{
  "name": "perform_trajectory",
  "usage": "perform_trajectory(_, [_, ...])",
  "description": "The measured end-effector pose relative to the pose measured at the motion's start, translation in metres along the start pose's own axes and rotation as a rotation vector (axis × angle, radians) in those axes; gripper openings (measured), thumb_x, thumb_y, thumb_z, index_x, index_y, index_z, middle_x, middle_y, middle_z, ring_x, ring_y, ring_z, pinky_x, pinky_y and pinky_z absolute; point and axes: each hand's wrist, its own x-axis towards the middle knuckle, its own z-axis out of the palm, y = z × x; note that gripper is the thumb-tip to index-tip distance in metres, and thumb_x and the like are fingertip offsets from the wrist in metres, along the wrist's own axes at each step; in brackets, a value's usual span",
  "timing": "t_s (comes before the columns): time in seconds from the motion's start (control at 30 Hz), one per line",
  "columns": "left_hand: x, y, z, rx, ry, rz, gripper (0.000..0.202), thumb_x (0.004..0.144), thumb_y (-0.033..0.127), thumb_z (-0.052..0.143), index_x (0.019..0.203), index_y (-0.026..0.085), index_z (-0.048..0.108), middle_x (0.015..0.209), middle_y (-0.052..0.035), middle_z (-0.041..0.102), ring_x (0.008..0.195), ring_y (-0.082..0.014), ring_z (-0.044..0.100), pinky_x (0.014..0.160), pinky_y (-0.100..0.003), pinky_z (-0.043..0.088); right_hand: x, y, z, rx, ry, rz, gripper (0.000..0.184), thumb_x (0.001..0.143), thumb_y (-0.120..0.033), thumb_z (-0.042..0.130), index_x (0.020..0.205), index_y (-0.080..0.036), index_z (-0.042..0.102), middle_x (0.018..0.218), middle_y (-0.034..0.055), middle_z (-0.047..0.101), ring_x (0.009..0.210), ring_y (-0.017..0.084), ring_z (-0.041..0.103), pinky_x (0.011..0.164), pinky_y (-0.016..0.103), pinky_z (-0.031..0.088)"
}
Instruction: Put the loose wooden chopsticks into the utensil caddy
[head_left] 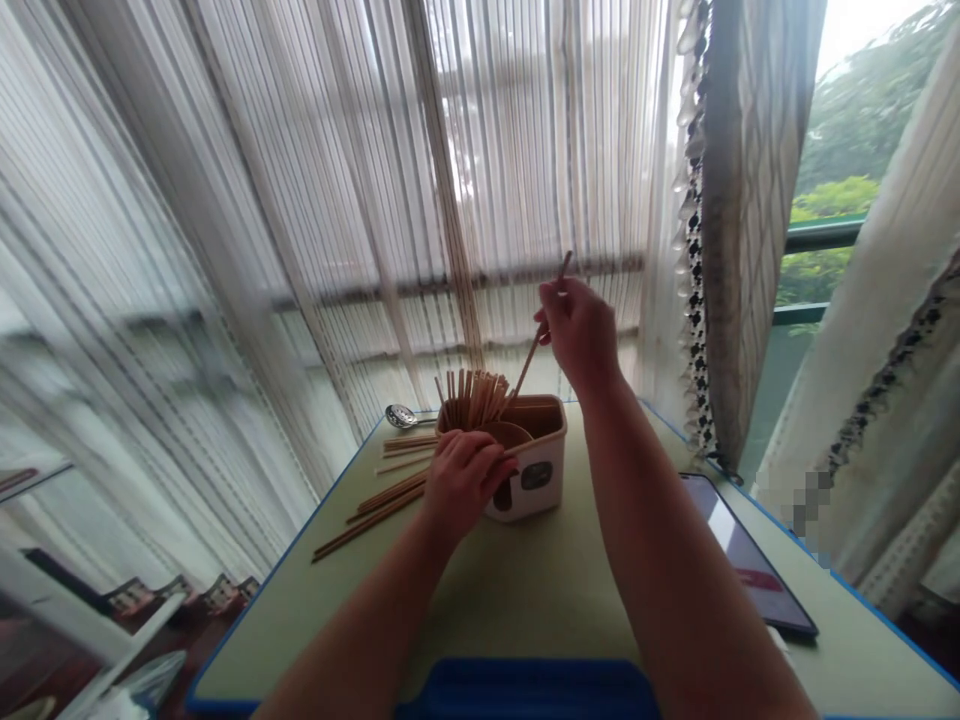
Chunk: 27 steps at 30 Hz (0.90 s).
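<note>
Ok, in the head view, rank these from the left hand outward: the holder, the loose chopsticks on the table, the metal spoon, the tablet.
1. holder: under the left hand, which grips its near rim.
2. loose chopsticks: on the table, just left of the hand.
3. metal spoon: far left, behind the holder.
4. tablet: far off at the right edge.

No readable text, brand, number or sign anywhere in view. Holder [536,470]: dark rounded patches on white front wall, print or label, no letters made out. Tablet [750,565]: screen lit pale with one reddish band across it, too blurred and slanted to read.
</note>
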Motion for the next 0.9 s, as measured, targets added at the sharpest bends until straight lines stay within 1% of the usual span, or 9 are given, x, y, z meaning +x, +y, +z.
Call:
perform_trajectory(0.07, [0.0,0.002,0.003,0.0,-0.002,-0.006,0.014,0.083,0.029,0.058,0.091,0.02,0.065,0.09,-0.005,0.064,0.08,-0.0146,0.056,0.08,-0.032,0.041,-0.002,0.008,0.006,0.036,-0.144,0.049,0.028,0.084,-0.042,0.053,0.087,-0.015,0.061,0.06,-0.0018,0.061,0.044,0.004,0.053,0.042,0.014,0.042])
perform_trajectory(0.13, [0.001,0.002,0.007,0.01,-0.001,-0.011,0.017,0.084,0.029,0.056,0.095,0.021,0.066,0.092,-0.0055,0.065,0.082,-0.0153,0.057,0.082,-0.033,0.041,-0.003,0.015,0.01,0.069,-0.265,0.109,0.023,0.082,-0.037,0.057,0.082,-0.015,0.062,0.06,-0.0005,0.062,0.045,0.005,0.055,0.042,0.014,0.044])
perform_trajectory(0.3, [0.0,0.002,0.012,0.022,0.015,-0.017,0.021,0.084,0.027,0.056,0.102,0.023,0.066,0.094,-0.0067,0.065,0.087,-0.0177,0.057,0.084,-0.036,0.041,-0.008,0.032,0.019,0.13,-0.448,0.242,0.011,0.077,-0.023,0.064,0.069,-0.015,0.063,0.058,0.0005,0.063,0.044,0.006,0.054,0.042,0.015,0.043])
perform_trajectory(0.37, [0.0,0.002,0.011,0.019,0.007,-0.011,0.023,0.084,0.025,0.055,0.104,0.023,0.065,0.097,-0.0073,0.065,0.09,-0.0189,0.056,0.084,-0.037,0.042,-0.012,0.037,0.024,0.122,-0.526,0.253,0.011,0.074,-0.019,0.066,0.063,-0.016,0.064,0.054,-0.0006,0.062,0.043,0.006,0.053,0.042,0.015,0.041])
perform_trajectory(0.43, [-0.001,0.002,0.011,0.01,-0.001,-0.008,0.024,0.084,0.024,0.055,0.105,0.023,0.065,0.098,-0.0076,0.064,0.091,-0.0198,0.055,0.084,-0.038,0.042,-0.015,0.039,0.028,0.063,-0.578,0.216,0.013,0.071,-0.016,0.066,0.058,-0.017,0.064,0.049,-0.0016,0.06,0.043,0.007,0.051,0.042,0.015,0.038])
perform_trajectory(0.53, [-0.001,0.003,0.011,0.005,0.009,-0.013,0.025,0.083,0.022,0.055,0.106,0.022,0.064,0.098,-0.0077,0.064,0.092,-0.0205,0.055,0.084,-0.038,0.042,-0.018,0.038,0.031,-0.034,-0.588,0.152,0.015,0.071,-0.015,0.064,0.057,-0.018,0.065,0.049,-0.002,0.061,0.043,0.007,0.05,0.043,0.016,0.035])
perform_trajectory(0.67, [-0.002,0.002,0.011,0.011,0.006,-0.019,0.026,0.082,0.022,0.056,0.107,0.023,0.064,0.098,-0.0079,0.064,0.093,-0.0209,0.054,0.084,-0.039,0.043,-0.02,0.036,0.032,-0.042,-0.543,0.155,0.013,0.069,-0.017,0.066,0.057,-0.02,0.065,0.049,-0.003,0.06,0.044,0.007,0.049,0.043,0.016,0.032])
perform_trajectory(0.8, [-0.003,0.002,0.011,0.01,0.005,-0.032,0.026,0.082,0.022,0.056,0.107,0.024,0.065,0.098,-0.0077,0.064,0.093,-0.0208,0.054,0.084,-0.038,0.043,-0.021,0.037,0.035,-0.054,-0.594,0.212,0.016,0.076,-0.022,0.06,0.062,-0.018,0.066,0.053,-0.0012,0.062,0.047,0.009,0.055,0.045,0.017,0.037])
perform_trajectory(0.9, [-0.003,0.002,0.012,0.013,0.014,-0.03,0.024,0.082,0.021,0.057,0.105,0.023,0.065,0.096,-0.0075,0.064,0.091,-0.02,0.053,0.083,-0.037,0.043,-0.023,0.035,0.039,-0.104,-0.577,0.191,0.018,0.078,-0.024,0.057,0.064,-0.017,0.065,0.055,0.0004,0.063,0.049,0.01,0.058,0.047,0.018,0.039])
